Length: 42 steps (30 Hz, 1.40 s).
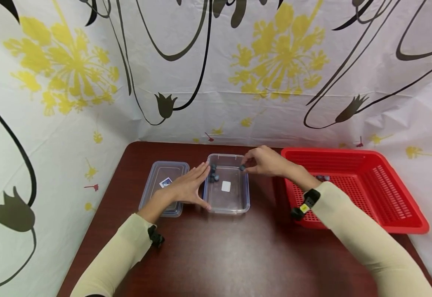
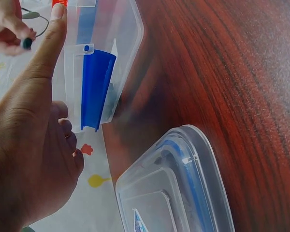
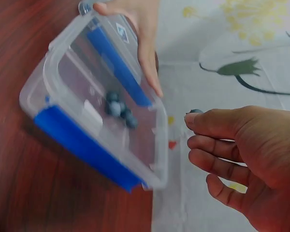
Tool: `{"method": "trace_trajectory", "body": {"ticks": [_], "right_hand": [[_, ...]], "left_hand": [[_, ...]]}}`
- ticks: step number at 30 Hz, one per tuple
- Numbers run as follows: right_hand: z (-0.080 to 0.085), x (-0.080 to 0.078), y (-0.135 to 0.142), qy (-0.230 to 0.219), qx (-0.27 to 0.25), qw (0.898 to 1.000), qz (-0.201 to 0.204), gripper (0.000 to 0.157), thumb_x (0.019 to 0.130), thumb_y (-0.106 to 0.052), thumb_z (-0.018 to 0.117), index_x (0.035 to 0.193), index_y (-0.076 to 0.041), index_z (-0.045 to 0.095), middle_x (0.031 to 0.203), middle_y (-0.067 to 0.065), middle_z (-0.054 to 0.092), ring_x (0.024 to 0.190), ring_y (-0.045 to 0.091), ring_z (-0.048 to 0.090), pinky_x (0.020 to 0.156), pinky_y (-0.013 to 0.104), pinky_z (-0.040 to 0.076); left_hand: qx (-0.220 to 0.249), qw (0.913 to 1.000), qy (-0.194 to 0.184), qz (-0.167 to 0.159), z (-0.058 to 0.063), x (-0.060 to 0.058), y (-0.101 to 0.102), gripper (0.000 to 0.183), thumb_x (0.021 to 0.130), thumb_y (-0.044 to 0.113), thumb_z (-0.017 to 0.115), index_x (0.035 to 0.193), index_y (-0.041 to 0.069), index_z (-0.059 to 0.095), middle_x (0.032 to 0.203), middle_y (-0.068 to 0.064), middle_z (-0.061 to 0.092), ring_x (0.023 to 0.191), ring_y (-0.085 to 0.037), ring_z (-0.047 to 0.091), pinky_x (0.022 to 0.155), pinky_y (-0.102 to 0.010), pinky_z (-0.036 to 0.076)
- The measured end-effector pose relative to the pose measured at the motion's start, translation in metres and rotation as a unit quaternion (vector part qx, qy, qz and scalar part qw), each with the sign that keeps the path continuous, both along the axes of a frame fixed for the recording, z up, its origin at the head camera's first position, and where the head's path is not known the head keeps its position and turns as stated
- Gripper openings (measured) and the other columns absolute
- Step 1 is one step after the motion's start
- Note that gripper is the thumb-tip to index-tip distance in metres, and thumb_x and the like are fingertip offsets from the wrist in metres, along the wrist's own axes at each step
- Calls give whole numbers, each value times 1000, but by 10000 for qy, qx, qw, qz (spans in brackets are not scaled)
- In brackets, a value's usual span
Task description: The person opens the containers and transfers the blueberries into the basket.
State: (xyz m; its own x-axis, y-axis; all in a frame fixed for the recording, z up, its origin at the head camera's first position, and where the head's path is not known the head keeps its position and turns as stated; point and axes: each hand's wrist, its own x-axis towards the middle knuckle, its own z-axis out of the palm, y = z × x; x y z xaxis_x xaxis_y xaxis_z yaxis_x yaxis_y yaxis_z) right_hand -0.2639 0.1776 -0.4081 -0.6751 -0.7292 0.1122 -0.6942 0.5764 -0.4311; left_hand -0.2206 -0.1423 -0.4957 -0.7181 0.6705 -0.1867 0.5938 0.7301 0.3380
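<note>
A clear plastic container (image 1: 226, 198) with blue side clips stands uncovered on the table. Several blueberries (image 3: 117, 107) lie clustered inside it, along its left side in the head view. My left hand (image 1: 189, 185) rests against the container's left side, fingers stretched out and thumb at the near corner. Over the container's far right corner, my right hand (image 1: 265, 161) pinches one blueberry (image 1: 242, 168) between thumb and fingertips. The right wrist view shows that blueberry (image 3: 196, 111) mostly hidden behind the thumb, above the rim.
A red perforated basket (image 1: 386, 194) stands at the right, beneath my right forearm, with a few blueberries (image 1: 326, 178) in it. Left of the container lies a clear lid with blue edging (image 1: 165, 168), partly behind my left hand. Patterned sheeting (image 1: 216, 74) hangs behind the table (image 1: 216, 255).
</note>
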Motion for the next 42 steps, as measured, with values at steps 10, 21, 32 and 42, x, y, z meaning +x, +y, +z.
{"method": "trace_trajectory", "body": {"ticks": [10, 21, 32, 42], "right_hand": [[7, -2, 87, 66, 87, 9997, -206, 14, 85, -10, 89, 97, -12, 82, 86, -8, 75, 77, 6, 69, 69, 34, 60], [-8, -11, 184, -434, 305, 9937, -987, 12, 90, -13, 86, 101, -11, 83, 85, -10, 75, 70, 1, 62, 63, 22, 49], [-46, -10, 251, -1747, 462, 9720, -1502, 11, 91, -4, 82, 102, -2, 81, 85, 1, 78, 73, 9, 71, 66, 23, 58], [-69, -6, 263, -2105, 766, 9665, -1251, 10, 89, -1, 83, 99, -1, 80, 86, 2, 79, 78, 6, 71, 68, 22, 59]], "left_hand": [[-1, 10000, 27, -23, 2, 1, 1, 144, 76, 75, 81, 169, 1, 1, 177, -16, -11, 164, -32, -5, 133, -47, 7], [32, 10000, -64, 54, 3, 1, -1, 143, 76, 75, 81, 169, 2, 1, 177, -13, -12, 164, -28, -8, 133, -47, 6], [41, 10000, 59, 60, 1, 1, 1, 143, 76, 76, 81, 169, 1, 3, 178, -14, -9, 165, -31, -2, 133, -48, 9], [104, 9999, 19, 92, 1, 1, 0, 143, 76, 76, 81, 169, 1, 3, 178, -13, -9, 165, -32, -1, 133, -50, 9]]}}
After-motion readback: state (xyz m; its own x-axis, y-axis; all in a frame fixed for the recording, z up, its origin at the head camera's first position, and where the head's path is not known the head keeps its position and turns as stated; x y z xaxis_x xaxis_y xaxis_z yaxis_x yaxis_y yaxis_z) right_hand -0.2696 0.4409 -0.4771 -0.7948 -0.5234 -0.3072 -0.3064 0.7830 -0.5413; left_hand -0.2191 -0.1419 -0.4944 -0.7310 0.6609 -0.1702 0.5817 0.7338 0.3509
